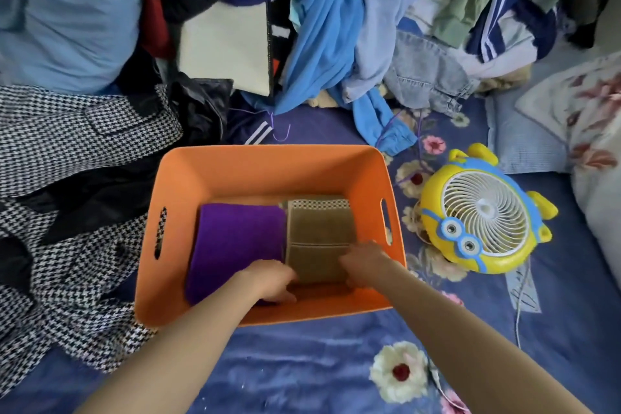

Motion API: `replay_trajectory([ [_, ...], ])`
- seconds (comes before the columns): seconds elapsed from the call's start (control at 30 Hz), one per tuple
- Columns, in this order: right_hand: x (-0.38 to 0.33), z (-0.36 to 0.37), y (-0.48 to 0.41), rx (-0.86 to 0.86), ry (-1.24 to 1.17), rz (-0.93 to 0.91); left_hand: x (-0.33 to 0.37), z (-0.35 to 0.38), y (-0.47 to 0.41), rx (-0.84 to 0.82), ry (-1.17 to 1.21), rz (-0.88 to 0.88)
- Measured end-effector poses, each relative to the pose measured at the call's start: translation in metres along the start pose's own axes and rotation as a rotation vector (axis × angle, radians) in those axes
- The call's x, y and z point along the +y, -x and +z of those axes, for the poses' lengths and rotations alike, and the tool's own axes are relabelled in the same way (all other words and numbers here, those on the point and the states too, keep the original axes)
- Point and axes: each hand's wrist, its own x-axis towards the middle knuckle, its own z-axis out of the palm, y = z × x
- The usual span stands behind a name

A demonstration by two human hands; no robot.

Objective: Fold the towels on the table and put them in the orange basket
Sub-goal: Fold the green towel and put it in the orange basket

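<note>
A: Surface?
B: A blue floral sheet (pixel 302 363) covered it all. A big clothes pile (pixel 336 27) sat along the far edge, and a houndstooth coat (pixel 67 131) was sprawled on the left.

A: Task items?
B: The orange basket (pixel 268 171) sat mid-frame on the sheet. A yellow cartoon fan (pixel 484 208) lay just beside its right wall. Inside the basket, the purple towel (pixel 238 239) lay folded flat on the left. The brown towel (pixel 319 239), also folded, was on the right, and the two were edge to edge.

A: Progress?
B: Looked near done. Two towels were folded and in the basket. No loose towel showed on the sheet in front. I couldn't say whether the far pile hid any. What seemed left was letting go of the brown one.

A: Hands?
B: Both forearms reached in over the near rim. The left hand (pixel 272 282) was at the brown towel's near-left corner with its fingers curled on that edge, so I read it as a pinch on the towel. The right hand (pixel 361 262) was at the near-right corner, on the fabric. Its fingers were too blurred to tell gripping from resting.
</note>
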Motion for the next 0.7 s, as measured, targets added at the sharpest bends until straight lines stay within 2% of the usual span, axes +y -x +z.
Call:
replay_trajectory([
  [0.27, -0.001, 0.002, 0.013, 0.12, -0.122, 0.059, -0.01, 0.0, 0.014, 0.195, 0.12, -0.029],
  [0.33, 0.001, 0.001, 0.027, 0.213, -0.166, 0.108, -0.006, -0.006, 0.027, 0.296, 0.104, -0.031],
  [0.43, 0.003, 0.001, 0.057, 0.447, -0.204, 0.113, 0.005, -0.011, 0.05, 0.425, 0.098, -0.028],
  [0.53, 0.003, 0.005, 0.095, 0.552, -0.22, 0.144, 0.017, -0.01, 0.074, 0.537, 0.094, -0.027],
  [0.7, -0.001, 0.021, 0.167, 0.418, -0.396, 0.274, 0.043, -0.003, 0.114, 0.668, 0.111, 0.0],
])
